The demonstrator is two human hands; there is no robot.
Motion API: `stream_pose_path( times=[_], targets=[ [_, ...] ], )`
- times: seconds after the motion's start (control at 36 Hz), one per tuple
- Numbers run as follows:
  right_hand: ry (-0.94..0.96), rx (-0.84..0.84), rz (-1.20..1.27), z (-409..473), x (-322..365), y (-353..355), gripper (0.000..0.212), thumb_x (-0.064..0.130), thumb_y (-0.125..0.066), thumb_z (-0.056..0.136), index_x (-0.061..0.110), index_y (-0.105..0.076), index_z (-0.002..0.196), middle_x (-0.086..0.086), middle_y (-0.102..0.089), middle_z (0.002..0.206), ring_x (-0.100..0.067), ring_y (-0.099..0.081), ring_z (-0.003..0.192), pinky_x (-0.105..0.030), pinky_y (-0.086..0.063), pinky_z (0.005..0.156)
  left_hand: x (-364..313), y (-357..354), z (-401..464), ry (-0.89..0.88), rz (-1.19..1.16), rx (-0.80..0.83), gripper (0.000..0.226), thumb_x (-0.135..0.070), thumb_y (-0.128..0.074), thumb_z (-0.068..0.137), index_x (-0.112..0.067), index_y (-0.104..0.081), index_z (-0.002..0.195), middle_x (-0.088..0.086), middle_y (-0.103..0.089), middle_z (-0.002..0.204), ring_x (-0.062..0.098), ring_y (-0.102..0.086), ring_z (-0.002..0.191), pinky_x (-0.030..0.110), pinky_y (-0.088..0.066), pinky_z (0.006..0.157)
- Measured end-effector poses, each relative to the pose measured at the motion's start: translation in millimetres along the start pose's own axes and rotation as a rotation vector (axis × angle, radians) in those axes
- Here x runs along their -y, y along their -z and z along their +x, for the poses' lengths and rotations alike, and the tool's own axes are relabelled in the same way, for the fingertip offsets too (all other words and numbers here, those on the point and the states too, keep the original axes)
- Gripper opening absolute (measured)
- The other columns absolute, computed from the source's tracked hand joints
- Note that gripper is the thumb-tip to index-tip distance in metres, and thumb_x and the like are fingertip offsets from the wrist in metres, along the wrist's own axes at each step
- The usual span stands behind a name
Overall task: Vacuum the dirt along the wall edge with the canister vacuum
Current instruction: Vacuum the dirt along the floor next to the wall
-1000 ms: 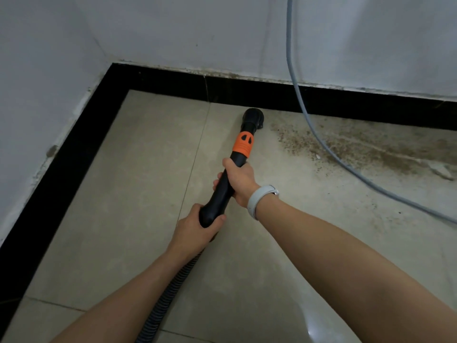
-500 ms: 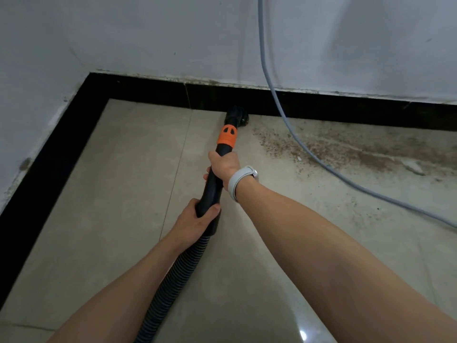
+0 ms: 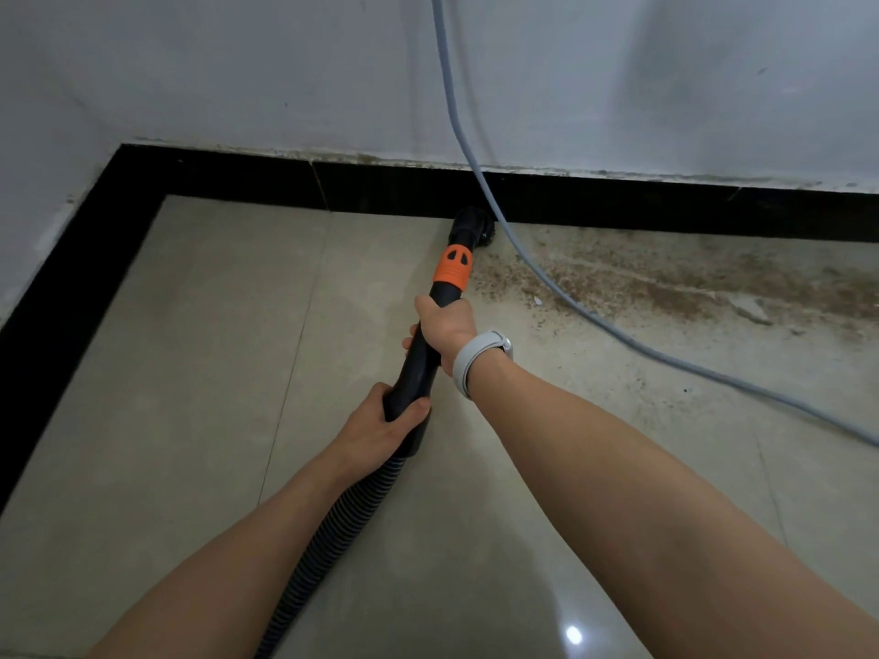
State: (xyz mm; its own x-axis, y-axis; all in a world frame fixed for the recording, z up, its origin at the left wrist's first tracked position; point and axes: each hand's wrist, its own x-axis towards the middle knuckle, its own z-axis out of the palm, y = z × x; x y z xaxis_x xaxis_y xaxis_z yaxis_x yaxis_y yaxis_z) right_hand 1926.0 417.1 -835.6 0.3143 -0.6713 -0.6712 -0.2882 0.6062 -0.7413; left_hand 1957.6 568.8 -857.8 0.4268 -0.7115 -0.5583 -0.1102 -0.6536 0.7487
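Note:
A black vacuum wand with an orange collar points away from me toward the far wall. Its black brush nozzle sits on the tile right against the black skirting, at the left end of a brown dirt band. My right hand grips the wand just below the collar; a white band is on that wrist. My left hand grips the lower end of the wand, where the ribbed black hose joins and runs back toward me.
A grey cable hangs down the white wall, passes right beside the nozzle and trails across the dirty tile to the right. A second wall with black skirting closes the corner on the left. Beige floor tiles spread left of the wand.
The nozzle has slid forward to the skirting and rightward to the edge of the dirt band, beside the cable. Both hands kept their grip on the wand.

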Motion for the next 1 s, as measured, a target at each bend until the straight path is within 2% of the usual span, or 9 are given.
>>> stream_pose_path(
  times=[0.08,0.17,0.31,0.47,0.64,0.72,0.83,1.0],
  targets=[
    [0.004,-0.013,0.005,0,1,12,0.025,0.022,-0.052,0.092,0.009,-0.04,0.11,-0.009,-0.056,0.068,-0.017,-0.058,0.038,-0.031,-0.053,0.046,-6,-8,0,-0.011,0.011,0.018,0.027,-0.051,-0.06,0.088,-0.028,-0.047,0.095,-0.004,-0.061,0.097,0.01,-0.061,0.087,0.025,-0.048,0.068],
    [0.003,-0.025,0.011,0,2,23,0.023,0.021,-0.052,0.093,0.008,-0.041,0.108,-0.009,-0.055,0.069,-0.02,-0.058,0.042,-0.031,-0.054,0.048,-12,-17,1,-0.023,0.03,0.028,0.031,-0.05,-0.059,0.089,-0.023,-0.047,0.1,-0.005,-0.06,0.094,0.008,-0.06,0.084,0.023,-0.044,0.064],
    [-0.017,-0.023,0.021,-1,4,40,0.022,0.02,-0.052,0.094,0.007,-0.041,0.107,-0.009,-0.055,0.07,-0.019,-0.058,0.041,-0.032,-0.055,0.05,-17,-28,4,-0.042,0.038,0.047,0.026,-0.048,-0.06,0.09,-0.026,-0.046,0.094,-0.006,-0.059,0.092,0.006,-0.059,0.081,0.022,-0.044,0.063],
    [-0.034,-0.032,0.045,-2,6,53,0.022,0.02,-0.052,0.095,0.008,-0.038,0.108,-0.009,-0.053,0.071,-0.021,-0.056,0.046,-0.034,-0.054,0.052,-22,-37,6,-0.049,0.062,0.069,0.033,-0.05,-0.059,0.089,-0.022,-0.047,0.101,-0.006,-0.06,0.093,0.008,-0.059,0.082,0.024,-0.045,0.064],
    [-0.005,-0.024,0.062,-8,7,55,0.017,0.019,-0.051,0.097,0.009,-0.038,0.101,-0.01,-0.053,0.071,-0.021,-0.056,0.047,-0.033,-0.054,0.05,-22,-33,3,-0.061,0.085,0.038,0.028,-0.054,-0.058,0.088,-0.03,-0.044,0.094,-0.009,-0.059,0.09,0.003,-0.058,0.075,0.018,-0.039,0.056],
    [0.01,-0.022,0.085,-12,7,49,0.017,0.021,-0.05,0.099,0.01,-0.04,0.091,-0.01,-0.052,0.07,-0.022,-0.056,0.048,-0.034,-0.054,0.051,-21,-28,0,-0.063,0.086,0.011,0.027,-0.055,-0.057,0.088,-0.032,-0.044,0.091,-0.009,-0.06,0.088,0.002,-0.058,0.073,0.017,-0.039,0.055],
    [0.022,-0.005,0.11,-16,7,39,0.025,0.03,-0.051,0.099,0.007,-0.04,0.104,-0.01,-0.053,0.069,-0.022,-0.057,0.047,-0.033,-0.056,0.049,-16,-20,-5,-0.059,0.069,-0.064,0.031,-0.055,-0.058,0.087,-0.028,-0.048,0.097,-0.008,-0.061,0.088,0.006,-0.06,0.076,0.022,-0.042,0.058],
    [0.047,0.026,0.054,-23,-8,15,0.048,0.051,-0.044,0.098,0.009,-0.038,0.12,-0.012,-0.059,0.073,-0.023,-0.062,0.05,-0.045,-0.06,0.066,2,-7,-20,-0.064,0.068,-0.146,0.027,-0.054,-0.058,0.085,-0.03,-0.047,0.092,-0.005,-0.062,0.084,0.008,-0.061,0.071,0.021,-0.043,0.055]
  ],
)
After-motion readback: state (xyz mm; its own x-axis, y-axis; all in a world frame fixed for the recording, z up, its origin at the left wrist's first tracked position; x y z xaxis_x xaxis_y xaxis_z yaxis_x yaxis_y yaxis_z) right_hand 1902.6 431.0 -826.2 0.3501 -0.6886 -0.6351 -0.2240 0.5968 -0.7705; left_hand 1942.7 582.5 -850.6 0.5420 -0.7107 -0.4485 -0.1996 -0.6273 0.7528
